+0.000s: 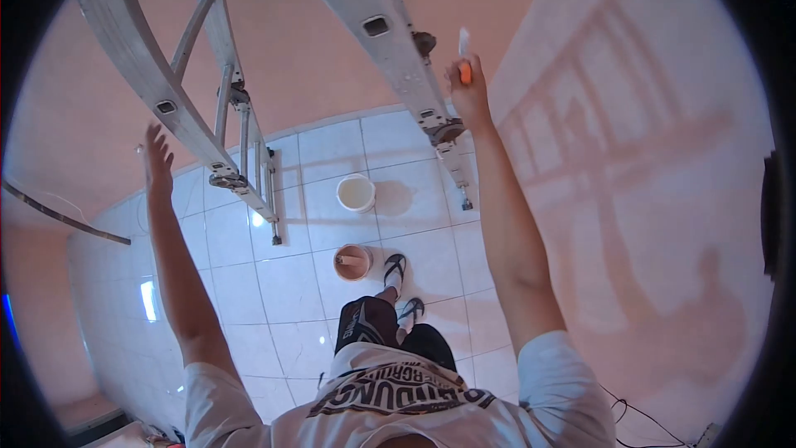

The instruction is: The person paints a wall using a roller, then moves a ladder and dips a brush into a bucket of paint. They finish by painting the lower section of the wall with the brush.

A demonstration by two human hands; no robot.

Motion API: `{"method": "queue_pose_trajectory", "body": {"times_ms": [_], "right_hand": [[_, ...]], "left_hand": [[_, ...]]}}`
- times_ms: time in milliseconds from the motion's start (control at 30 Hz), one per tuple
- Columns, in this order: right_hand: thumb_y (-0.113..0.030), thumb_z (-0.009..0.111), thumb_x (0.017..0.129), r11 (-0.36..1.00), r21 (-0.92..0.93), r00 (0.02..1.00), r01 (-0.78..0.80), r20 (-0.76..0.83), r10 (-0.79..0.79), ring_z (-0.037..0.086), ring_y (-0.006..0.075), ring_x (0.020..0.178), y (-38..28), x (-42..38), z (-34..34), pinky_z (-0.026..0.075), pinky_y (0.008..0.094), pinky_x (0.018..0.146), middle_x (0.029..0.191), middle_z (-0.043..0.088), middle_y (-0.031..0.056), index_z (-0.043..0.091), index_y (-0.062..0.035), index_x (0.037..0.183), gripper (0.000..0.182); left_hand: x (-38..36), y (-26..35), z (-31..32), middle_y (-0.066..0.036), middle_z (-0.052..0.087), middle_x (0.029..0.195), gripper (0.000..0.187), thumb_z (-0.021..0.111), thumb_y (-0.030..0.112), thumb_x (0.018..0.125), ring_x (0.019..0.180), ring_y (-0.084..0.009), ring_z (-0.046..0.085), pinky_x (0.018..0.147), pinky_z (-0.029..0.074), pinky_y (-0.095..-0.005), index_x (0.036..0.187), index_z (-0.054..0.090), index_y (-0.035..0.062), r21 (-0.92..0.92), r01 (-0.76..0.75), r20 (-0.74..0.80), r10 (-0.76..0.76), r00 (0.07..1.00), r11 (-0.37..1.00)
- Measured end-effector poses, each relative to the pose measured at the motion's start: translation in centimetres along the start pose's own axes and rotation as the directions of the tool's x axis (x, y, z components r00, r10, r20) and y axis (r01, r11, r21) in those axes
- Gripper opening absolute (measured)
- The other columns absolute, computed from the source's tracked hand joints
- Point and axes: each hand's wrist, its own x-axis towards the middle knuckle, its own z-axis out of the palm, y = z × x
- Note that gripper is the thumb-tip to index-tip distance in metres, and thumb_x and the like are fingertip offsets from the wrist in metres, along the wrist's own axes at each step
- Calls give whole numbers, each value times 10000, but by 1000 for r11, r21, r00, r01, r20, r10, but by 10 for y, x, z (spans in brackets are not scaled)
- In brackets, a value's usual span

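My right hand [469,91] is raised beside the right rail of a metal folding ladder [390,58], closed around an orange-handled tool [465,73]. A pale tip sticks up above the fist, and its exact kind is too small to make out. On the other side, my left hand [157,158] is held up with fingers spread, close to the ladder's left rail and holding nothing. The ladder stands in front of me with its feet on the white floor tiles [332,149].
Between the ladder's sides stands a white bucket [341,196]. Nearer my feet is a reddish-brown bucket [337,265] with a pale object inside. A pinkish wall [647,224] on the right carries the ladder's shadow. A dark pole [66,220] juts in at left; cables [647,423] lie lower right.
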Motion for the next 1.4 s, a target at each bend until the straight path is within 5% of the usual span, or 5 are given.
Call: {"method": "queue_pose_trajectory", "body": {"times_ms": [500, 567, 767, 1000, 1400], "right_hand": [[-244, 683, 906, 809, 315, 858, -496, 325, 399, 521, 139, 818, 98, 39, 47, 476, 319, 737, 887, 554, 44, 516, -102, 1032, 254], [-240, 683, 902, 866, 243, 869, -436, 363, 336, 525, 140, 823, 102, 34, 52, 477, 319, 738, 892, 555, 44, 512, -101, 1042, 261], [-157, 681, 879, 897, -16, 893, -442, 88, 442, 593, 146, 797, 13, -27, 36, 520, 311, 684, 903, 584, 52, 511, -78, 1028, 240], [-191, 685, 885, 818, 61, 814, -572, 168, 556, 607, 206, 625, 13, -43, 45, 515, 373, 569, 867, 587, 99, 456, -84, 1156, 371], [-149, 621, 926, 894, -28, 889, -447, 94, 448, 596, 170, 544, -5, -39, 59, 477, 346, 520, 735, 582, 78, 426, -118, 1011, 215]], "left_hand": [[64, 34, 62, -238, 600, 1249, 658, 561, 286, 969, 1090, -273, 643, 905, 561, -315, 1494, 272, 13, -145, 396, 865, -78, 495, 907], [45, 58, 54, -129, 654, 1189, 724, 543, 406, 963, 968, -150, 647, 891, 527, -267, 1497, 271, -1, 39, 40, 674, -56, 737, 998], [-42, 127, 50, -104, 640, 806, 726, 414, 472, 949, 712, -154, 554, 694, 436, -237, 1428, 381, -73, -233, 15, 529, 114, 841, 972], [58, 119, 13, -112, 610, 761, 690, 359, 580, 987, 533, -146, 502, 487, 493, -257, 1286, 491, -28, 46, 299, 793, -216, 569, 953], [68, 144, 55, -112, 584, 779, 594, 363, 488, 996, 550, -165, 538, 473, 523, -279, 1264, 487, -27, 54, 386, 674, -319, 667, 921]]}}
